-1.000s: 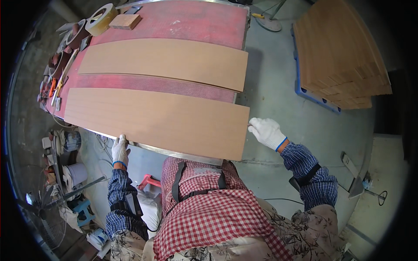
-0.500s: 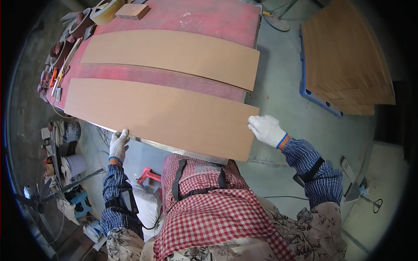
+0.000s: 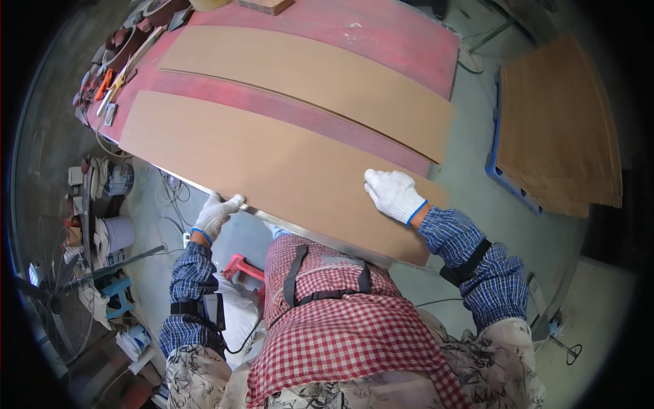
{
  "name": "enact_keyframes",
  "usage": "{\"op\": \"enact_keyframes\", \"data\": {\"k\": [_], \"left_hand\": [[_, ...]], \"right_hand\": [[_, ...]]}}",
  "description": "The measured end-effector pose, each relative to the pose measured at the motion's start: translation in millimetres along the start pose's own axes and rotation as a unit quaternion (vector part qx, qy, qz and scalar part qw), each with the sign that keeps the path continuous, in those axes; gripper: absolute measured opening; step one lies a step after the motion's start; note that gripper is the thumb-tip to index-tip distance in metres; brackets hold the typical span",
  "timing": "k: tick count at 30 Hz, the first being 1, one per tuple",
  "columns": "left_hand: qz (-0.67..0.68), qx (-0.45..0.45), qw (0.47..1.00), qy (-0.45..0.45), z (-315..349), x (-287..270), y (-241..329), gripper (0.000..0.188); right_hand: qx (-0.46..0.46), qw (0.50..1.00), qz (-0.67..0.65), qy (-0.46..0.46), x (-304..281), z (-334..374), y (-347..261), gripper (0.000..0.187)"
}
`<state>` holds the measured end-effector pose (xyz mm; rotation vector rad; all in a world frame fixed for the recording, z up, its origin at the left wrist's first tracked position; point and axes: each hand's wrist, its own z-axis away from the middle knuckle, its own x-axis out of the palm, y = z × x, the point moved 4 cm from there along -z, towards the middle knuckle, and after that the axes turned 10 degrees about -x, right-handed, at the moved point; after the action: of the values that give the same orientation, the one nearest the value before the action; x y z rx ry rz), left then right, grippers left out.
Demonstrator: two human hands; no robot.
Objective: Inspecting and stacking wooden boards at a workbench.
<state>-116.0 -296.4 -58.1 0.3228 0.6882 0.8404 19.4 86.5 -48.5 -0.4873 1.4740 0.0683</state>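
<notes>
A long tan board [image 3: 272, 160] lies on the near side of the red-topped table, its near edge along the table's metal rim. My left hand [image 3: 216, 215], in a white knit glove, is at that near edge with thumb and fingers apart, fingertips touching the edge. My right hand [image 3: 394, 195], gloved alike, is curled closed on the board's top face toward its right end. Whatever lies under its fingers is hidden. Beyond a ribbed red strip of tabletop, a second tan board [image 3: 306, 75] lies roughly parallel to the first.
Tape rolls, an orange-handled tool [image 3: 104, 85] and other hand tools crowd the table's left edge. A tall stack of brown boards [image 3: 558, 129] stands on a blue pallet [image 3: 509, 183] at right. A fan [image 3: 58, 296] is at lower left, a red stool [image 3: 244, 268] below the table.
My right hand has moved from the near board's right end inward onto its top face. My left hand has shifted right along the near edge, its fingers spreading. The view has turned slightly.
</notes>
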Motion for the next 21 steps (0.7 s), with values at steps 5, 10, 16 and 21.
{"op": "enact_keyframes", "data": {"k": [5,10,16,21], "left_hand": [[0.047,0.065,0.994,-0.073,3,7,1,0.06],[0.127,0.088,0.986,-0.068,10,19,-8,0.059],[0.05,0.053,0.997,-0.025,25,12,-10,0.07],[0.112,0.08,0.989,-0.049,47,18,-6,0.074]], "right_hand": [[0.027,1.0,0.004,-0.005,-5,-56,-29,0.02],[0.016,1.0,-0.007,-0.01,-13,-121,-63,0.02],[0.012,1.0,0.009,-0.015,-23,-203,-102,0.02],[0.0,1.0,0.025,-0.003,-31,-254,-127,0.02]]}}
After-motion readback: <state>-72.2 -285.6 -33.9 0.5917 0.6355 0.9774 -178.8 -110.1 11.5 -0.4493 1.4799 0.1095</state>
